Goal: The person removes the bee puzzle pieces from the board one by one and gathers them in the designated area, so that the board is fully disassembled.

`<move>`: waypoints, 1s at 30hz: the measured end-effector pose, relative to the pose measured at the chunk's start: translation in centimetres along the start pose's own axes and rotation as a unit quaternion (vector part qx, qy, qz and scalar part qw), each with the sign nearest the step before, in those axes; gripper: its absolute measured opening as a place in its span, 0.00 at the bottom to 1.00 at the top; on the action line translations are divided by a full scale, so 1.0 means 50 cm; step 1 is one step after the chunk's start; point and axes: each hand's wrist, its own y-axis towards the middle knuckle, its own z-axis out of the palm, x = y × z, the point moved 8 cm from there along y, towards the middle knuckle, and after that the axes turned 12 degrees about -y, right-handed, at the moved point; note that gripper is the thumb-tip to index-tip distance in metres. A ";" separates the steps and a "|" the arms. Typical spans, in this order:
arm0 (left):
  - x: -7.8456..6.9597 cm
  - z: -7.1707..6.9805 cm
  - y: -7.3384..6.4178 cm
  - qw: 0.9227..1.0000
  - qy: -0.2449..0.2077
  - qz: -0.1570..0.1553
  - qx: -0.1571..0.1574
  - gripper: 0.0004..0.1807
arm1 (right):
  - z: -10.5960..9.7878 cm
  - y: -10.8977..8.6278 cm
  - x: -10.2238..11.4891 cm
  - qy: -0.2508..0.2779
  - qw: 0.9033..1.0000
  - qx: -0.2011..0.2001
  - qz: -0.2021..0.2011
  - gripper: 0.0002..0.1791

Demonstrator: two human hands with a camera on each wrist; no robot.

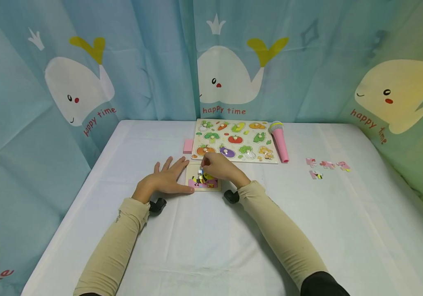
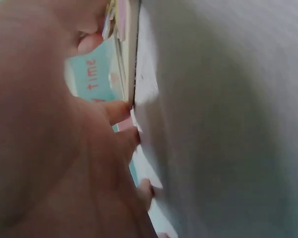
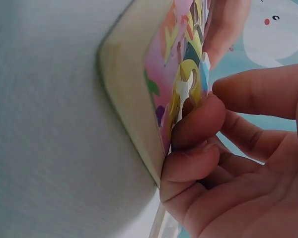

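A small wooden jigsaw board (image 1: 207,189) with a pink and yellow picture lies on the white table. My left hand (image 1: 165,179) spreads its fingers beside it, the thumb at the near left corner and a fingertip at the far left edge. Over the board, my right hand (image 1: 220,166) pinches a jigsaw piece (image 3: 204,73) between thumb and finger. Light blue and yellow show on that piece, which stands tilted just above the picture. In the right wrist view the lower fingers rest against the board's edge. The right hand hides the board's far right part.
Behind the jigsaw lies a vegetable peg board (image 1: 235,146), with a pink block (image 1: 188,146) at its left and a pink toy microphone (image 1: 279,144) at its right. Several loose jigsaw pieces (image 1: 327,165) lie far right. Whale-print curtains (image 1: 159,61) surround the table's back and sides.
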 end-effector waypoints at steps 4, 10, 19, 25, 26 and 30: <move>-0.012 0.003 0.002 1.000 0.002 -0.013 -0.013 0.60 | -0.002 0.000 0.000 -0.006 1.000 -0.004 0.004 0.02; -0.020 0.010 0.009 0.999 0.001 -0.027 -0.030 0.58 | -0.004 0.003 -0.001 -0.008 1.000 -0.017 0.021 0.03; -0.023 0.010 0.008 0.999 0.008 -0.033 -0.023 0.58 | -0.003 0.003 -0.007 0.007 0.999 -0.013 0.030 0.05; -0.021 0.011 0.011 0.999 0.014 -0.036 -0.019 0.58 | 0.002 -0.006 -0.015 0.066 0.997 0.006 0.026 0.04; -0.020 0.012 0.011 0.999 0.014 -0.037 -0.019 0.58 | 0.003 -0.008 -0.014 0.074 0.997 0.010 0.023 0.03; -0.017 0.014 0.012 0.999 0.009 -0.039 -0.021 0.58 | 0.008 -0.013 -0.011 0.072 0.997 0.027 0.014 0.02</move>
